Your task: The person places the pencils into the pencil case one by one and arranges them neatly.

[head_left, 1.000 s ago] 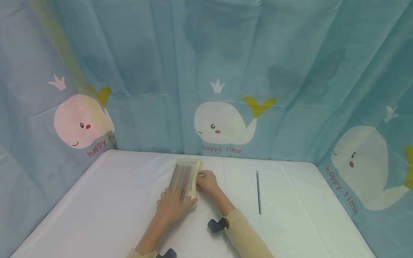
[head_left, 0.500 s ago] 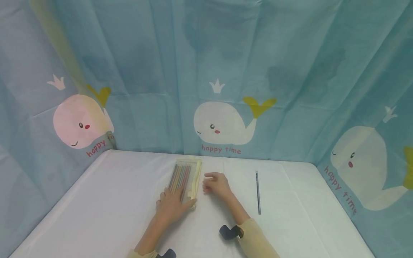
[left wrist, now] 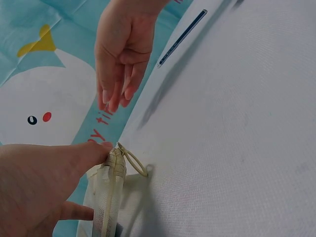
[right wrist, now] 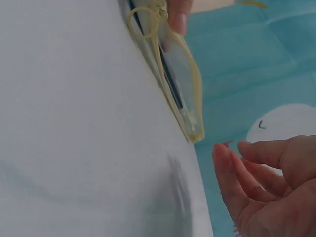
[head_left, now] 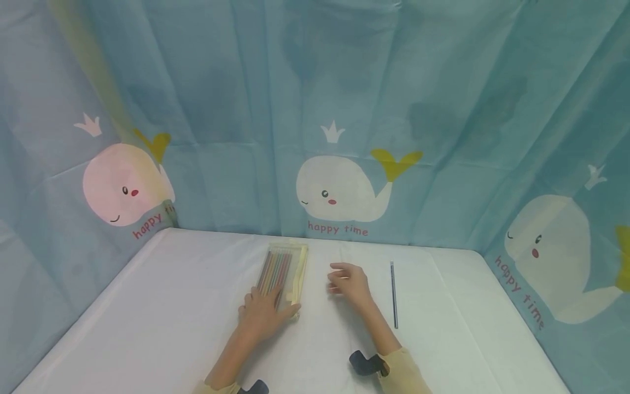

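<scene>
A clear pencil pouch with pale yellow zip trim lies on the white table, slightly left of centre. Several coloured pencils show through its front. My left hand rests across the pouch's near end, fingers spread over the pencils and thumb at the zip edge. In the left wrist view, a yellow ring pull sticks out beside that thumb. To the right of the pouch, my right hand hovers over the table, fingers loosely bent and holding nothing. A dark blue pencil lies farther right, apart from both hands.
The white-covered table ends at the back against a light blue curtain printed with whales. The curtain also rises along the left and right sides. A dark wrist camera sits at my right sleeve.
My right hand has left the pouch's zip edge and moved right, towards the lone dark blue pencil. My left hand and the pouch have stayed in place.
</scene>
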`<state>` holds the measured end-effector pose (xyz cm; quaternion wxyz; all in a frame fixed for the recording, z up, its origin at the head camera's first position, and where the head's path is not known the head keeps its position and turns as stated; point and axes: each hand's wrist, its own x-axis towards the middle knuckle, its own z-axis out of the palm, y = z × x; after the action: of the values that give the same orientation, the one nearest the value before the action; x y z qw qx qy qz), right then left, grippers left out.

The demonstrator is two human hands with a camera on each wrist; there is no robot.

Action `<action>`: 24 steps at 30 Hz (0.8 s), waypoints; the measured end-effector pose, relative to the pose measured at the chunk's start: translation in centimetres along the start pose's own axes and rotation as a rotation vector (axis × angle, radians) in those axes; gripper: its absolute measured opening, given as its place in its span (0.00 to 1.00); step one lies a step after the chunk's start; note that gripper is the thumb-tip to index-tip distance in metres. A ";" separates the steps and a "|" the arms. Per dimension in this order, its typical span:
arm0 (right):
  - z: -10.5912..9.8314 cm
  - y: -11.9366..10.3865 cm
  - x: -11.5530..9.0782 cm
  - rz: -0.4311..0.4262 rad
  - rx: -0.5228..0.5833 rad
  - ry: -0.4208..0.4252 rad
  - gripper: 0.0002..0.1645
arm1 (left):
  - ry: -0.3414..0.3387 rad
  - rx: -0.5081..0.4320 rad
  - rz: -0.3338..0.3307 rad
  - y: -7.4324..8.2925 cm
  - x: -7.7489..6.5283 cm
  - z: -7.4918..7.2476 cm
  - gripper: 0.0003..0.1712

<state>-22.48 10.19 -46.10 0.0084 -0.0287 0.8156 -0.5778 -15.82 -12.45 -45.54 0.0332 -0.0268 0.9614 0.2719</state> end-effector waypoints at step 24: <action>-6.1 0.7 0.5 -0.029 -0.115 0.240 0.23 | -0.002 -0.029 0.008 0.0 -0.1 0.0 0.51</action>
<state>-23.29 16.13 -44.72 -0.0995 0.0286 0.8420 -0.5295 -15.70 -12.46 -45.48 0.0326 -0.0235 0.9574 0.2859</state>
